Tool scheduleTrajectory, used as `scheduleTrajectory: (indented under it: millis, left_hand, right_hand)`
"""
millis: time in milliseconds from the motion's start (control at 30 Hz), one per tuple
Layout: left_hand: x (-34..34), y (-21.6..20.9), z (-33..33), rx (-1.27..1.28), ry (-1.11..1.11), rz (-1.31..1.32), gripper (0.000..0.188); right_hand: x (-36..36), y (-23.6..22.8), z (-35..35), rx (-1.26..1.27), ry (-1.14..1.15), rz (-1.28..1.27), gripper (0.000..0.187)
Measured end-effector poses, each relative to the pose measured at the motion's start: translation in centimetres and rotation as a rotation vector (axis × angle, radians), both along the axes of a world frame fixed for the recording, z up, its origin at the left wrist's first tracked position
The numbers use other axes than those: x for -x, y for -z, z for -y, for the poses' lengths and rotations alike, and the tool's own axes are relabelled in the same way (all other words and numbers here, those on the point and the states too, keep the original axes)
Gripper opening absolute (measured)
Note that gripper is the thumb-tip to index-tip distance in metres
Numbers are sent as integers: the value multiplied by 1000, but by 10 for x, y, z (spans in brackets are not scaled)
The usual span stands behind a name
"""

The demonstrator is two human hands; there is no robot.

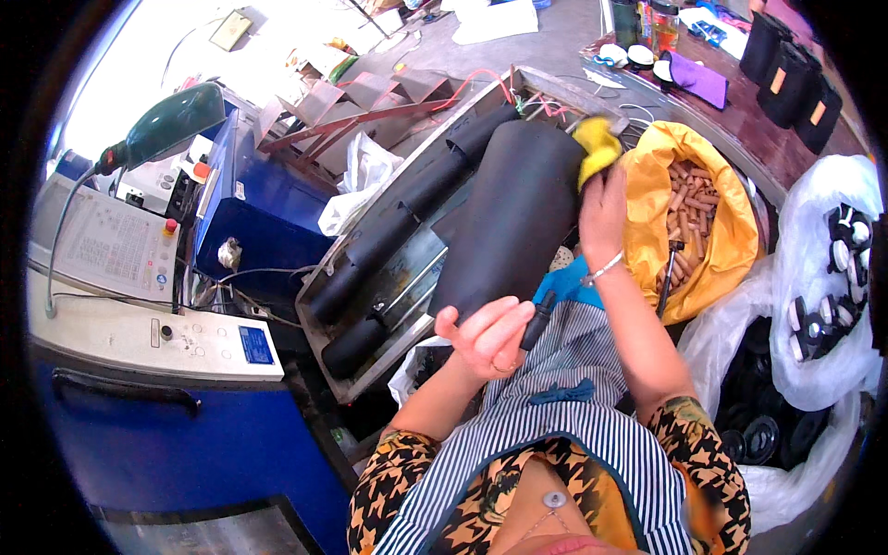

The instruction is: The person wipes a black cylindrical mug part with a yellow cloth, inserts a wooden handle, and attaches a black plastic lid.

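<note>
A large matte black cylinder (513, 208) lies slantwise in front of me, over a long grey-rimmed trough (379, 375). At its near end is my left hand (486, 338), with the thumb by the rim and the fingers curled round a short black cylindrical piece (539, 319), whose exact kind I cannot make out. My right hand (603, 217) is along the cylinder's right side, its fingers closed on a bright yellow cloth (597, 148) at the far end. Narrower black tubes (370, 254) lie in the trough, partly hidden by the cylinder.
On the right, a yellow sack (740, 231) holds many tan tubular pieces (689, 208) and a black-handled tool (668, 277). Clear plastic bags (809, 384) hold black and white round parts. Left stands a blue machine (213, 416) with a control panel (111, 240) and a green lamp (166, 125).
</note>
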State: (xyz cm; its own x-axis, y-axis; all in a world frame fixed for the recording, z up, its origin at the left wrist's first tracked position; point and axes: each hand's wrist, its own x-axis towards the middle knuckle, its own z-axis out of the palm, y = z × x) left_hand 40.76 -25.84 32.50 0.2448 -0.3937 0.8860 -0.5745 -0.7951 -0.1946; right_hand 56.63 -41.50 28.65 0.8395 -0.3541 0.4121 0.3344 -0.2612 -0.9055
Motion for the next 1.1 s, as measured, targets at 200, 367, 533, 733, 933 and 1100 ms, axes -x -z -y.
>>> scheduleTrajectory:
  millis: [200,367,533,733,933,1100]
  left_hand:
    - [-27,15,10,57,-33,6,12]
    - [-17,13,0,42,-44,-161,5]
    - [15,13,-6,-31,23,-263,16]
    - [-6,-4,6,958,45,-390,24]
    - [-23,20,-58,2108,567,-1343,45]
    - [-8,41,-45,2288,645,-1689,45]
  right_hand:
    - [89,57,-47,-795,-564,-329,47]
    - [125,34,-51,-774,-754,-398,60]
    - [55,-21,-26,-968,-488,-207,63]
    - [76,25,-34,-1233,-739,-452,62]
    - [124,55,-27,-1326,-1132,-646,52]
    - [69,43,9,-1604,-1026,-649,54]
